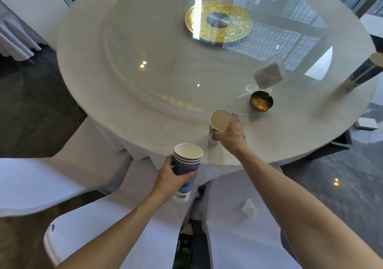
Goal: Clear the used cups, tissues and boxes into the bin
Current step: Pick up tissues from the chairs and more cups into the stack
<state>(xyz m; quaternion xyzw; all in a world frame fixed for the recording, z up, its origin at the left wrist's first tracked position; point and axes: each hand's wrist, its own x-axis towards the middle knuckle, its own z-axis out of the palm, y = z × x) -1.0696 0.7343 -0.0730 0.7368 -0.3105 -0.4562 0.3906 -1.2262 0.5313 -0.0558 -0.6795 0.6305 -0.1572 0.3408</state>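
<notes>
My left hand (pixel 171 178) grips a stack of blue paper cups (pixel 186 165), held off the near table edge. My right hand (pixel 230 134) is closed around the rim of a single paper cup (pixel 218 120) with pale liquid inside, standing on the round table (pixel 103 82). Another blue paper cup (pixel 366 69) stands at the table's right edge. A small white box (pixel 267 76) rests on the glass turntable (pixel 165 51), with clear plastic wrap beside it. A crumpled tissue (pixel 248 207) lies on the white chair cover at lower right.
A dark round ashtray (pixel 261 102) sits on the glass near my right hand. A gold disc (pixel 238 28) marks the turntable's centre. White-covered chairs (pixel 41 181) crowd the near side. A white box (pixel 366 123) lies on the dark floor at right.
</notes>
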